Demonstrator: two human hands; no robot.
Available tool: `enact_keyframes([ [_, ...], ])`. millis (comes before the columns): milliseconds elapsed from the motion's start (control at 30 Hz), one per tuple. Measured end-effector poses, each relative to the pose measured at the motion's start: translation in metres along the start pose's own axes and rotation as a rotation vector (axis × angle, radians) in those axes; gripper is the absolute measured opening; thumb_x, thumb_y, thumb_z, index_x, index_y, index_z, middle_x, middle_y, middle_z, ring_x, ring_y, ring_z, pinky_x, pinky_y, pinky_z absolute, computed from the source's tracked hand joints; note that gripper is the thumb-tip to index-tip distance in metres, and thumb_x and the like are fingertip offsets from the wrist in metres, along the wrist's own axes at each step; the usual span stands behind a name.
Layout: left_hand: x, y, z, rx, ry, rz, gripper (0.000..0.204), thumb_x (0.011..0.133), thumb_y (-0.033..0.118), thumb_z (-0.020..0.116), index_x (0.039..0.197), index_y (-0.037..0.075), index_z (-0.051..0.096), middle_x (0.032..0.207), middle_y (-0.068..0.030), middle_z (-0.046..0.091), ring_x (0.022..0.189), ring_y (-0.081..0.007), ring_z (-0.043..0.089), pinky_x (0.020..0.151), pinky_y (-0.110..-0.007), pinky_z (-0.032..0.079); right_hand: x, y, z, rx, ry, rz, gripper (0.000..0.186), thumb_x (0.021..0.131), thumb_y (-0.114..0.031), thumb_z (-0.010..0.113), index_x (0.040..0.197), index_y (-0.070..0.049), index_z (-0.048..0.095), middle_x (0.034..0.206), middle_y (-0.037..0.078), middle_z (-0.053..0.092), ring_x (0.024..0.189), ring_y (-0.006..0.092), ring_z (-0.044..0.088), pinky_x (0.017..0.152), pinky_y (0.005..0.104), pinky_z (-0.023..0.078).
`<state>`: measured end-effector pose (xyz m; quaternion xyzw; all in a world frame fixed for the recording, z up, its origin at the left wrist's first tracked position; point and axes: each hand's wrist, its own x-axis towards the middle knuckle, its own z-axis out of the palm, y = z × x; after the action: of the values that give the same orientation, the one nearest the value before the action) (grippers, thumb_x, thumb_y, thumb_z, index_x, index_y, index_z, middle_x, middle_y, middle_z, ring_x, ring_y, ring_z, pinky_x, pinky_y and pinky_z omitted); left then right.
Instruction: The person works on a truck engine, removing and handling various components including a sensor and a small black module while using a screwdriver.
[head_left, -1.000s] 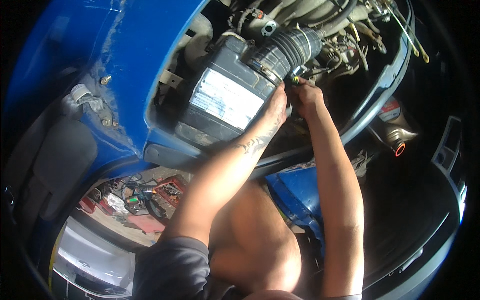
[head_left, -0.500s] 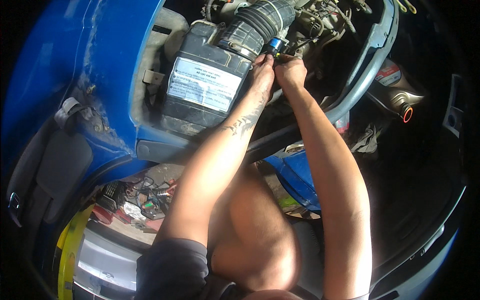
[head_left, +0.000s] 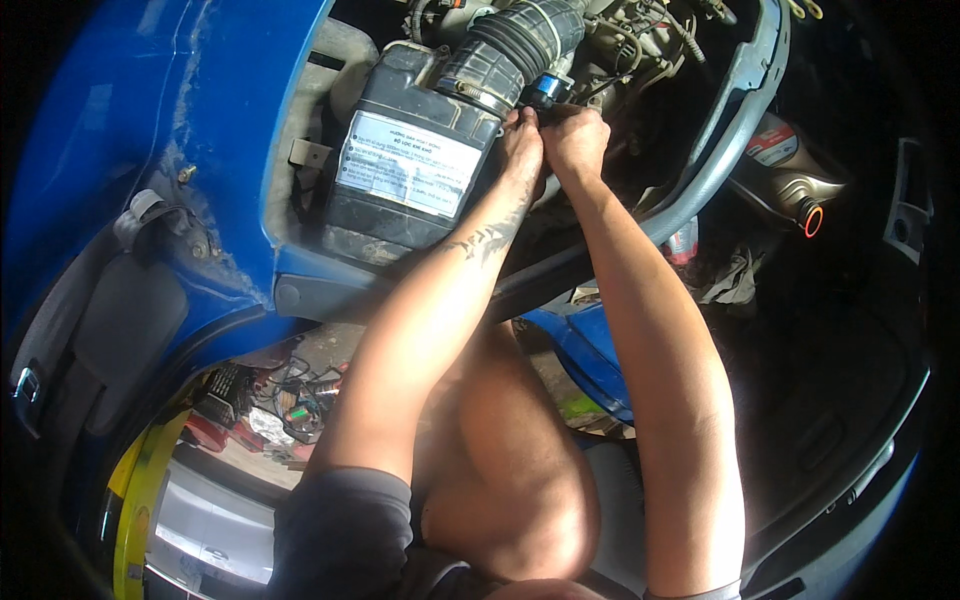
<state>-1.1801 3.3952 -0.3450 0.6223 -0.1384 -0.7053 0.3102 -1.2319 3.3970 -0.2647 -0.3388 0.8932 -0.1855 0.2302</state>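
Both of my hands are inside the engine bay, side by side below a small black part with a blue band [head_left: 547, 91]. My left hand [head_left: 522, 146] is closed, its fingertips against something dark beside the air filter box. Pressed close to it, my right hand [head_left: 577, 142] is curled with its knuckles up around a dark piece that its fingers mostly hide. The black air filter box [head_left: 405, 220], with a white printed label [head_left: 410, 165], lies left of my hands. From it a ribbed black intake hose [head_left: 512, 48] with metal clamps runs up and right.
A blue-grey metal frame edge [head_left: 690, 215] curves around the opening on the right. Beyond it lie a bronze-coloured plastic bottle with an orange-rimmed neck [head_left: 795, 185] and a crumpled rag [head_left: 735, 278]. Blue body panel [head_left: 110, 130] borders the left. Tools and cables [head_left: 290, 395] lie lower left.
My right hand has turned, its knuckles now more rounded over the dark piece. My left thumb and fingertips have shifted slightly down. The view has moved a little.
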Motion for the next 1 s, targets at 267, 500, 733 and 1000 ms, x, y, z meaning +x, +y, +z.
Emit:
enact_keyframes([
  [267,0.011,-0.005,-0.005,0.112,-0.094,0.039,0.028,0.097,0.030,0.047,0.102,0.005,0.059,0.089,-0.0065,0.060,0.079,-0.0178,0.056,0.072,-0.032,0.046,0.006,0.004,0.000,0.084,0.011,0.117,0.024,0.069,-0.016,0.071,0.092,-0.008,0.073,0.087,0.019,0.068,0.082,0.0293,0.068,0.078,0.0358,0.052],
  [500,0.003,-0.003,0.004,-0.415,-0.234,-0.155,0.035,0.098,0.037,0.043,0.100,0.006,0.059,0.096,-0.0082,0.061,0.093,-0.0221,0.056,0.084,-0.036,0.043,0.020,0.033,0.021,0.481,-0.064,0.322,0.021,0.073,-0.010,0.070,0.094,-0.008,0.073,0.084,0.012,0.071,0.075,0.0168,0.067,0.072,0.0283,0.052],
  [733,0.001,0.011,-0.001,-0.402,-0.331,-0.267,0.043,0.094,0.049,0.045,0.095,0.008,0.057,0.091,-0.0066,0.060,0.089,-0.0220,0.055,0.083,-0.034,0.041,0.011,-0.002,0.010,1.220,-0.067,0.745,0.016,0.083,-0.003,0.058,0.096,0.004,0.063,0.085,0.014,0.065,0.071,0.0228,0.062,0.066,0.0350,0.050],
  [1000,0.001,0.026,0.000,-0.473,-0.326,-0.307,0.040,0.088,0.050,0.057,0.077,0.013,0.051,0.065,0.0000,0.050,0.065,-0.0157,0.052,0.065,-0.027,0.042,0.011,-0.003,0.017,1.553,0.087,0.969,0.014,0.084,-0.005,0.048,0.082,0.004,0.059,0.074,0.014,0.061,0.057,0.0252,0.058,0.055,0.0376,0.050],
])
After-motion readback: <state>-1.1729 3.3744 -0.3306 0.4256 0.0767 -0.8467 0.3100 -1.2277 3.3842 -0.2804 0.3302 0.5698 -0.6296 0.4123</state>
